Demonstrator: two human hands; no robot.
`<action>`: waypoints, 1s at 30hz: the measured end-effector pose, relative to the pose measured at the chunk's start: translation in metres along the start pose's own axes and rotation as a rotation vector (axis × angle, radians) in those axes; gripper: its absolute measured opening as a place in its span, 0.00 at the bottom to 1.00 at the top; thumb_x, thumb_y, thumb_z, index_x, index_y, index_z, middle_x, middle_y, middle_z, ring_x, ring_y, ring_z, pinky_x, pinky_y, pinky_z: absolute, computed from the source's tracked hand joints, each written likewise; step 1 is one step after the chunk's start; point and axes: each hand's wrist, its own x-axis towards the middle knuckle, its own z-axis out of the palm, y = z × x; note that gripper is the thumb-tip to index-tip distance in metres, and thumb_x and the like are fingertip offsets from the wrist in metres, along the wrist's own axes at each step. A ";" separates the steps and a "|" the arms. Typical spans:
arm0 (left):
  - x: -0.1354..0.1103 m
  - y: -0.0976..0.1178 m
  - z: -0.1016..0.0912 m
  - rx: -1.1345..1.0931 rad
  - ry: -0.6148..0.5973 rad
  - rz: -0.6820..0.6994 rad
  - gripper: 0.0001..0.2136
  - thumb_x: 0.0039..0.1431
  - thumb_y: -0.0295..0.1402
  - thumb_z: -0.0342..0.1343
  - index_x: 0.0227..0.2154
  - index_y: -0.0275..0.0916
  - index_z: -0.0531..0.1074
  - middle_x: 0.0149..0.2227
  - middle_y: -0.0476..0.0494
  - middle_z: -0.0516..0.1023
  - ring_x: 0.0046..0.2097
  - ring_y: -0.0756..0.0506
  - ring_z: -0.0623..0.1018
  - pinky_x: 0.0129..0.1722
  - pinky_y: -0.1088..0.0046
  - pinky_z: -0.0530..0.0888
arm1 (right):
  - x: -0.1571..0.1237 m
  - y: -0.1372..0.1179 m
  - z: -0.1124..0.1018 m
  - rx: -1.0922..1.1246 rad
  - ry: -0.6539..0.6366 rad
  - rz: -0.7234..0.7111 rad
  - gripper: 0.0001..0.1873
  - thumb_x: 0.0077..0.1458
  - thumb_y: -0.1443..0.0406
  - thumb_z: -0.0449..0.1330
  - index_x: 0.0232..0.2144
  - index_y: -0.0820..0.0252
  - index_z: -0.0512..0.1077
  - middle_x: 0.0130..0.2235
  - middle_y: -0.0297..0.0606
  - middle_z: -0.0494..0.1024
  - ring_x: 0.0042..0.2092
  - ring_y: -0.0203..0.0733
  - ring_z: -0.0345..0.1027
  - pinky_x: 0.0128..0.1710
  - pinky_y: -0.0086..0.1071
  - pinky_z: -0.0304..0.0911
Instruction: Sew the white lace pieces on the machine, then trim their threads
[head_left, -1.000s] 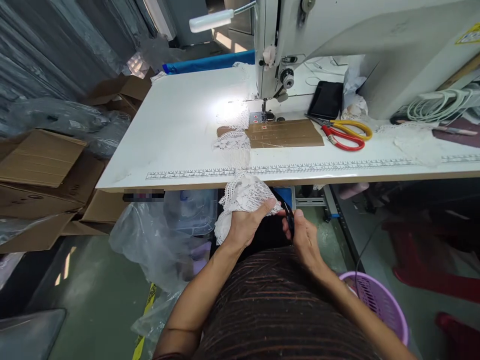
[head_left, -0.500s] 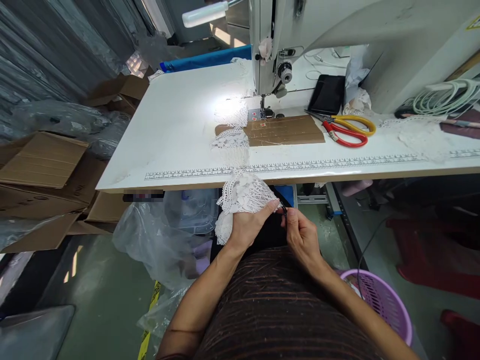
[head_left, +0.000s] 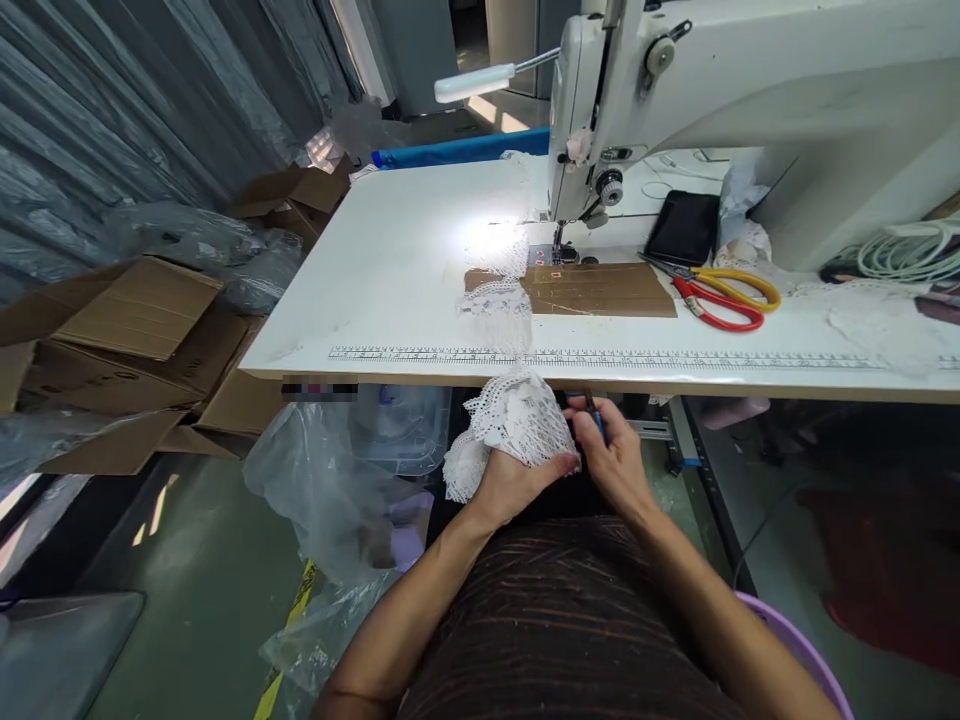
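The work looks to be partway along. A strip of white lace (head_left: pixel 513 424) lies on the table (head_left: pixel 390 260) from under the needle of the sewing machine (head_left: pixel 750 80) and drops over the near edge, so one end has evidently been through the machine, while the loose end is bunched just below the table rim. The left hand (head_left: pixel 517 482) has its fingers closed around that bunch, thumb toward the right. The right hand (head_left: pixel 616 462) sits just beside it, fingers curled shut on small snips (head_left: pixel 594 410), whose dark tip points up at the right edge of the lace. No cut end or trimmed scrap can be made out, so whether the trimming at this spot is done cannot be told; the strip is not yet freed from the machine. Farther right on the table, a cardboard sheet (head_left: pixel 607 290) and the red-and-yellow scissors (head_left: pixel 724 295) lie untouched. Compared with a second ago, both hands have risen closer to the underside of the table, the snips have moved from pointing down, apart from the lace, to touching or nearly touching it, and the view has swung so that the purple basket (head_left: pixel 802 650) is mostly cut off at the lower right.
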 end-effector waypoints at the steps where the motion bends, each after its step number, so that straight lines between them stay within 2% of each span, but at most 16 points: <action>1: -0.001 -0.001 -0.004 -0.005 -0.043 0.003 0.22 0.49 0.37 0.68 0.47 0.40 0.71 0.42 0.42 0.77 0.56 0.40 0.73 0.62 0.60 0.65 | 0.007 -0.002 0.004 0.022 -0.032 0.005 0.21 0.54 0.50 0.61 0.41 0.60 0.72 0.36 0.39 0.77 0.33 0.40 0.67 0.34 0.33 0.65; 5: -0.001 -0.009 -0.034 -0.066 -0.150 -0.081 0.31 0.41 0.46 0.71 0.47 0.37 0.71 0.42 0.40 0.77 0.56 0.38 0.72 0.60 0.59 0.66 | 0.014 -0.009 0.017 0.036 -0.111 -0.056 0.15 0.53 0.53 0.63 0.33 0.60 0.75 0.29 0.34 0.75 0.29 0.37 0.65 0.30 0.31 0.63; 7: 0.001 -0.013 -0.052 -0.136 -0.155 -0.134 0.37 0.35 0.50 0.73 0.48 0.37 0.71 0.45 0.38 0.77 0.54 0.36 0.74 0.57 0.59 0.69 | 0.005 -0.011 0.018 0.004 -0.169 -0.111 0.13 0.55 0.56 0.62 0.30 0.59 0.76 0.27 0.33 0.74 0.28 0.36 0.64 0.28 0.30 0.62; 10: 0.002 -0.015 -0.070 -0.295 -0.166 -0.099 0.43 0.31 0.54 0.73 0.52 0.38 0.70 0.53 0.34 0.74 0.57 0.35 0.72 0.59 0.59 0.66 | -0.016 -0.013 0.017 -0.019 -0.310 -0.170 0.10 0.56 0.58 0.62 0.32 0.58 0.78 0.27 0.33 0.75 0.27 0.36 0.65 0.28 0.30 0.63; 12: 0.002 -0.013 -0.073 -0.377 -0.267 -0.070 0.39 0.36 0.54 0.71 0.51 0.37 0.73 0.55 0.31 0.72 0.59 0.34 0.71 0.60 0.57 0.65 | -0.027 -0.012 0.017 -0.025 -0.404 -0.209 0.09 0.57 0.60 0.62 0.35 0.57 0.79 0.29 0.35 0.78 0.29 0.38 0.68 0.31 0.31 0.64; 14: 0.000 -0.010 -0.071 -0.401 -0.359 -0.068 0.28 0.44 0.51 0.69 0.43 0.36 0.78 0.53 0.31 0.74 0.56 0.35 0.73 0.57 0.58 0.68 | -0.032 -0.011 0.016 -0.035 -0.470 -0.244 0.09 0.57 0.60 0.61 0.37 0.57 0.79 0.32 0.37 0.79 0.32 0.40 0.71 0.33 0.32 0.66; 15: -0.001 -0.009 -0.070 -0.393 -0.362 -0.073 0.22 0.47 0.48 0.68 0.38 0.36 0.79 0.49 0.33 0.76 0.52 0.38 0.76 0.54 0.61 0.70 | -0.032 -0.011 0.015 -0.045 -0.489 -0.254 0.09 0.57 0.60 0.61 0.37 0.57 0.78 0.32 0.37 0.80 0.32 0.40 0.71 0.34 0.32 0.66; 17: -0.005 -0.007 -0.069 -0.338 -0.287 -0.090 0.13 0.50 0.42 0.68 0.30 0.36 0.79 0.40 0.39 0.79 0.42 0.45 0.78 0.46 0.71 0.72 | -0.027 -0.011 0.013 -0.085 -0.508 -0.235 0.10 0.57 0.58 0.61 0.35 0.57 0.78 0.29 0.36 0.78 0.29 0.39 0.68 0.31 0.31 0.64; 20: -0.011 -0.004 -0.072 -0.205 -0.126 -0.137 0.11 0.49 0.39 0.69 0.29 0.36 0.79 0.30 0.46 0.78 0.32 0.51 0.75 0.34 0.78 0.70 | -0.014 -0.011 0.010 -0.162 -0.537 -0.139 0.17 0.63 0.54 0.53 0.33 0.58 0.75 0.27 0.33 0.74 0.26 0.36 0.63 0.27 0.29 0.60; 23: -0.017 0.001 -0.076 -0.122 -0.044 -0.166 0.13 0.49 0.41 0.68 0.32 0.36 0.80 0.31 0.45 0.79 0.32 0.50 0.74 0.32 0.78 0.68 | -0.001 -0.008 0.012 -0.232 -0.578 -0.091 0.28 0.68 0.51 0.42 0.28 0.58 0.72 0.26 0.34 0.71 0.28 0.37 0.62 0.29 0.31 0.58; 25: -0.021 0.004 -0.078 -0.118 -0.023 -0.176 0.14 0.50 0.43 0.67 0.33 0.35 0.80 0.32 0.44 0.79 0.32 0.50 0.75 0.32 0.77 0.68 | 0.004 -0.006 0.017 -0.272 -0.591 -0.104 0.29 0.68 0.49 0.41 0.26 0.58 0.70 0.25 0.33 0.69 0.28 0.37 0.61 0.29 0.31 0.57; 30: -0.025 0.008 -0.079 -0.105 -0.014 -0.170 0.15 0.53 0.42 0.65 0.34 0.34 0.80 0.33 0.42 0.80 0.33 0.49 0.75 0.33 0.77 0.69 | 0.011 -0.005 0.031 -0.297 -0.593 -0.151 0.25 0.67 0.50 0.44 0.27 0.58 0.69 0.22 0.30 0.64 0.25 0.35 0.55 0.27 0.30 0.52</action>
